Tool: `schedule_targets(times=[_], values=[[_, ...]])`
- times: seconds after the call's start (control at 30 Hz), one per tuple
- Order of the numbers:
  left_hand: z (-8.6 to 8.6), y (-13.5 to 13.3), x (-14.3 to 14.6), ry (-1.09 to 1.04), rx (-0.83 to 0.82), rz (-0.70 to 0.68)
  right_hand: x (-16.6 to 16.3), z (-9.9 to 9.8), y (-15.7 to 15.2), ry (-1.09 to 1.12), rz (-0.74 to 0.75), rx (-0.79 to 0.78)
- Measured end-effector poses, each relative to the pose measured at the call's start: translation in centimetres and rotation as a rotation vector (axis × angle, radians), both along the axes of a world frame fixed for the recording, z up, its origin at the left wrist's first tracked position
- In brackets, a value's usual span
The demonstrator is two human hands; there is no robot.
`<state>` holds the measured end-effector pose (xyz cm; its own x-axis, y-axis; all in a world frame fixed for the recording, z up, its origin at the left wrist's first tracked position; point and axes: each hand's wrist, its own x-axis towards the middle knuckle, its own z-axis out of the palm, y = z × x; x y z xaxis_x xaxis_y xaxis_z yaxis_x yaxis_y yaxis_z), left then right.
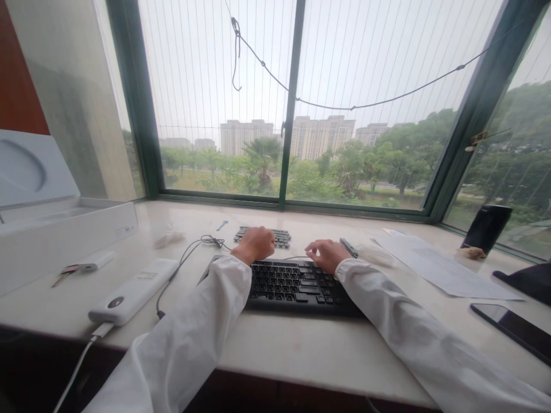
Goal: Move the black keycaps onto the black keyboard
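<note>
A black keyboard [284, 287] lies on the white sill in front of me, its cable running out behind. Just above its upper left part is my left hand [256, 244], closed like a fist; whatever it may hold is hidden. Behind that hand, rows of small dark keycaps [282, 238] are laid out on the sill, partly covered by it. Over the keyboard's upper right edge, my right hand [329, 255] has its fingers bent and slightly apart, with nothing visible in them. A small dark tool-like item [349, 247] lies just beyond the right hand.
On the left are a white box [64, 235], a white power bank [133, 292] with a plugged-in cable, and a black cord [185, 258]. To the right lie a paper sheet [439, 267], a phone [514, 330] and a dark upright object [486, 229]. A window stands behind.
</note>
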<state>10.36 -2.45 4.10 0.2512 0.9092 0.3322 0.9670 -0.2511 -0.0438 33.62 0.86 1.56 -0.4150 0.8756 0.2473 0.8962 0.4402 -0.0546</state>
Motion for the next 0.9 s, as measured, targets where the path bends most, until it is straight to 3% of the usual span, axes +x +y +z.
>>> schedule_targets(times=[0.4,0.6,0.9], values=[[0.0,0.1,-0.3,0.009,-0.006,0.02,-5.6,-0.7,6.8,0.058,-0.077,-0.224],[-0.2,0.3,-0.4,0.027,-0.007,0.001,-5.6,-0.8,7.8,0.066,-0.082,-0.251],[-0.8,0.8,-0.2,0.039,-0.054,0.02,-3.7,2.2,11.0,0.053,-0.191,-0.113]])
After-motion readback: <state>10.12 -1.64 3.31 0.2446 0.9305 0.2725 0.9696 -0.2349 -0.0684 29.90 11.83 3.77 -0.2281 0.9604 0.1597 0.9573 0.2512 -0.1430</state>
